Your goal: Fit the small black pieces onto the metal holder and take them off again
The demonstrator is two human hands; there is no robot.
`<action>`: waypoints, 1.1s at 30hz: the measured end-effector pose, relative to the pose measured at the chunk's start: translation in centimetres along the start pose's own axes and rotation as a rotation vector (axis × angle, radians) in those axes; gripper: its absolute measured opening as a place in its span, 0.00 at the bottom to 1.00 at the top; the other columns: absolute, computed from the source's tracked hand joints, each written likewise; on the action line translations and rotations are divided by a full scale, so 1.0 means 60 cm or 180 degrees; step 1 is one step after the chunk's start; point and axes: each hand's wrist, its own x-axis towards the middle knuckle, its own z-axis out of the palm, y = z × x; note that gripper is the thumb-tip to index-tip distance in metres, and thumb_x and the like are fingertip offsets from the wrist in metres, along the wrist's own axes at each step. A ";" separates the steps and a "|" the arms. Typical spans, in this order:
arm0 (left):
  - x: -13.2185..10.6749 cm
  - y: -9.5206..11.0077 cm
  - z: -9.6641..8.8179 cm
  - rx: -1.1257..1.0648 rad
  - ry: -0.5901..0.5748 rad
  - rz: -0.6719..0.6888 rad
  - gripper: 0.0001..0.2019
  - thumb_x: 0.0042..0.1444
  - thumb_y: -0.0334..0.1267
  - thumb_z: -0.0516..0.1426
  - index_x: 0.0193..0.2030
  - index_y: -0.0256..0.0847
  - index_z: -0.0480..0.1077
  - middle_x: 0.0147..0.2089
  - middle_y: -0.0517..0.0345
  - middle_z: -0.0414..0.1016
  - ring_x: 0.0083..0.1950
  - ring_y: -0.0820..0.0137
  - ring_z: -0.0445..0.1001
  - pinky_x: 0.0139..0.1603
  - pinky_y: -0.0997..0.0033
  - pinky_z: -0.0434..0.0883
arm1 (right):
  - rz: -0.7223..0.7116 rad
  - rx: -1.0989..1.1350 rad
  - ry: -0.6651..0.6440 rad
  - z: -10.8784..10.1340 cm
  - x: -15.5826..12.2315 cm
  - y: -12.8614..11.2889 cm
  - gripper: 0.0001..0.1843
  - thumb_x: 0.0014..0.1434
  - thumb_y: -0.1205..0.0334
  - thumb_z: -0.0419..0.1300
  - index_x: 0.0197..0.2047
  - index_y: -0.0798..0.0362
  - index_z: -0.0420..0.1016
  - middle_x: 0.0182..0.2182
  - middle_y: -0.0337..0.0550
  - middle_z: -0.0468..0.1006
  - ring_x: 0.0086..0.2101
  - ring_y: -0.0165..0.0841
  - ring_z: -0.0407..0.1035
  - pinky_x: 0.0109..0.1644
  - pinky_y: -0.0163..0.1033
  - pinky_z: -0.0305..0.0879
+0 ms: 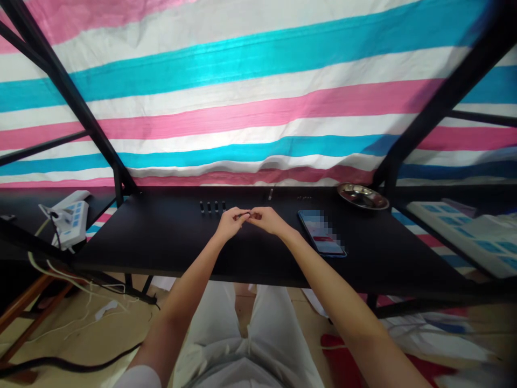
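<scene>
Both hands meet over the middle of the black table [161, 237], fingertips almost touching. My left hand [231, 223] is closed in a pinch, and so is my right hand [264, 220]. Something small and dark seems to sit between the fingertips, too small and too covered to name. Just beyond my left hand, several small dark cylinders with pale lower ends [209, 207] stand upright in a row. A short pale stick-like piece [271, 194] lies farther back, past my right hand. Several tiny bits [305, 198] are to its right.
A phone [322, 233] lies right of my right hand. Behind it, a shiny metal dish [363, 197] sits at the back right corner. White power strips with blue sockets [75, 221] are on the left. Black frame bars [91, 129] rise at both sides before a striped sheet [250, 102].
</scene>
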 end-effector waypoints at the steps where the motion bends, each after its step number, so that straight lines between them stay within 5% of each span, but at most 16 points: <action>1: 0.000 -0.008 0.005 0.0013 0.0006 -0.0020 0.12 0.52 0.40 0.56 0.40 0.38 0.75 0.31 0.59 0.69 0.21 0.81 0.65 0.23 0.78 0.65 | 0.0009 -0.0066 -0.0005 0.003 0.000 0.007 0.09 0.50 0.59 0.56 0.23 0.55 0.69 0.19 0.36 0.67 0.23 0.26 0.59 0.28 0.32 0.55; 5: -0.003 -0.035 0.022 0.0022 0.0259 -0.0171 0.14 0.52 0.41 0.55 0.41 0.35 0.73 0.33 0.56 0.71 0.21 0.81 0.64 0.23 0.77 0.65 | 0.0226 -0.0235 0.0151 0.009 0.003 0.050 0.08 0.49 0.59 0.57 0.23 0.55 0.69 0.19 0.36 0.68 0.22 0.27 0.60 0.29 0.33 0.55; 13: -0.021 -0.044 0.019 0.0658 0.0502 -0.0073 0.14 0.54 0.43 0.52 0.30 0.36 0.73 0.24 0.58 0.71 0.22 0.77 0.64 0.26 0.76 0.63 | 0.1364 -0.0799 0.1245 -0.017 0.019 0.146 0.08 0.49 0.58 0.57 0.26 0.53 0.72 0.26 0.43 0.76 0.29 0.33 0.68 0.33 0.34 0.58; 21: -0.034 -0.033 0.020 0.1463 0.0279 0.0318 0.13 0.57 0.40 0.50 0.30 0.38 0.73 0.26 0.58 0.70 0.25 0.76 0.64 0.29 0.75 0.62 | 0.1721 -0.0982 0.1253 -0.015 0.057 0.152 0.10 0.52 0.57 0.56 0.33 0.53 0.75 0.32 0.45 0.78 0.35 0.35 0.71 0.37 0.35 0.61; 33: -0.034 -0.031 0.020 0.1542 0.0259 0.0338 0.14 0.58 0.40 0.49 0.30 0.37 0.73 0.25 0.58 0.69 0.25 0.76 0.64 0.30 0.75 0.61 | 0.2070 -0.1279 0.1001 -0.016 0.094 0.162 0.12 0.51 0.58 0.57 0.37 0.52 0.77 0.36 0.50 0.78 0.39 0.39 0.71 0.40 0.38 0.63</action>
